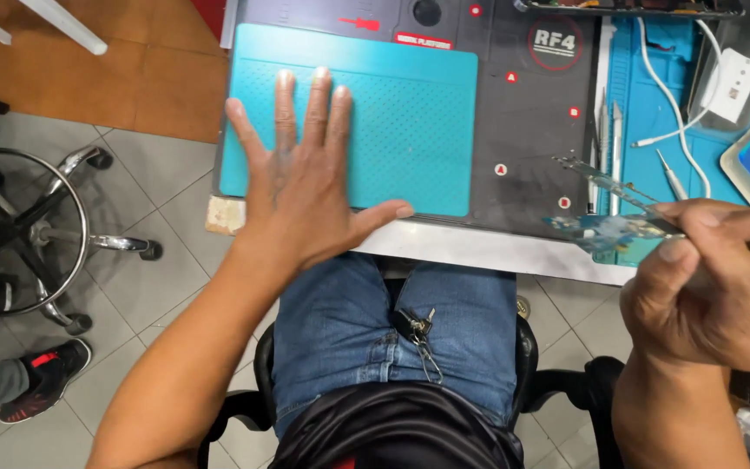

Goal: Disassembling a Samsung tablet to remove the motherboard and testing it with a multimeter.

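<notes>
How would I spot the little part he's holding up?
Start at the teal mat under the flat left hand, then look right past the dark work pad. The right hand pinches a small circuit board: bluish-green and held off the bench.

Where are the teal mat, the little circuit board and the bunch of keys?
teal mat (410, 139), head view, bare dotted middle.
circuit board (605, 230), head view, its middle, left of the right hand's fingertips.
keys (417, 328), head view, the bunch on the lap.

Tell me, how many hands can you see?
2. The left hand lies flat, fingers spread, on the teal mat. The right hand is at the right edge, pinching a small circuit board with tweezers. No other hands show.
</notes>
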